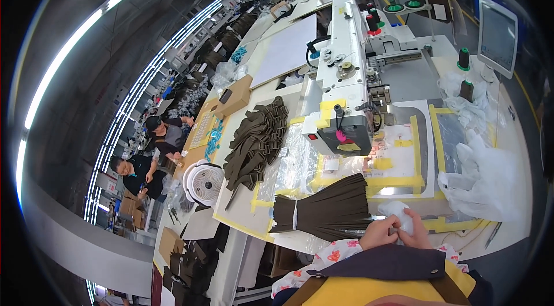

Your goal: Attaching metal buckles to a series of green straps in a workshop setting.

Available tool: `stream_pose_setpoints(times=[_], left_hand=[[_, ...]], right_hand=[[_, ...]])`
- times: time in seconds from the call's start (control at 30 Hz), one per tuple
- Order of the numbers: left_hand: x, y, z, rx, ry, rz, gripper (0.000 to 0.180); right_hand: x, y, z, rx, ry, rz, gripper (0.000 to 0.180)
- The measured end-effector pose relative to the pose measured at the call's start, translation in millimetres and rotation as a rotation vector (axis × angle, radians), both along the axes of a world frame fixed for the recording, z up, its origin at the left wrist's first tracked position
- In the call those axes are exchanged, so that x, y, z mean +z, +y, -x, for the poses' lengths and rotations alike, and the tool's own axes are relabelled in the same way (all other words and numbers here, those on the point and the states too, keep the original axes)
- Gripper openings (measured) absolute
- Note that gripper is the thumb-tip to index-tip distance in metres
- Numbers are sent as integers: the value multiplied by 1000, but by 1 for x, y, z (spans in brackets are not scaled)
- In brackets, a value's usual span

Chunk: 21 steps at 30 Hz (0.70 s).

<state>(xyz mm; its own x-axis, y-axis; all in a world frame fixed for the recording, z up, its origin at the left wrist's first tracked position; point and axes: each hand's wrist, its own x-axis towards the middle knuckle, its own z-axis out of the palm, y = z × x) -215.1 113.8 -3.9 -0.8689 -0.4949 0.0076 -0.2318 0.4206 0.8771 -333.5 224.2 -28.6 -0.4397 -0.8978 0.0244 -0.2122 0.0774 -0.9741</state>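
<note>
Low in the frame, just right of the tied strap bundle (323, 212) on the bench (242, 216), our left hand (379, 233) and right hand (416, 231) both grasp a small white bag (398, 213); we judge it needs opening next.

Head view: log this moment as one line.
left hand: on white wad | right hand: on same wad | beside: tied bundle of brown strips | behind: sewing machine

Matt dark cloth strips (329, 211) lie beside crinkled white plastic (398, 211) and a glossy enamelled-metal sewing machine (343, 75).
</note>
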Motion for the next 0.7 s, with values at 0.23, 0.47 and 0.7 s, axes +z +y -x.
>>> stream_pose_setpoints(times=[0.23, 0.47, 0.7], left_hand=[[-15, -13, -5, -107, -26, -518, 12], [20, -34, 15, -232, -51, -965, 17], [11, -29, 19, -8, 395, -1278, 21]], right_hand=[[10, 10, -7, -42, -341, -53, 46], [-2, -2, -16, -63, -664, 38, 40], [-10, 1, 2, -375, -1135, 136, 37]])
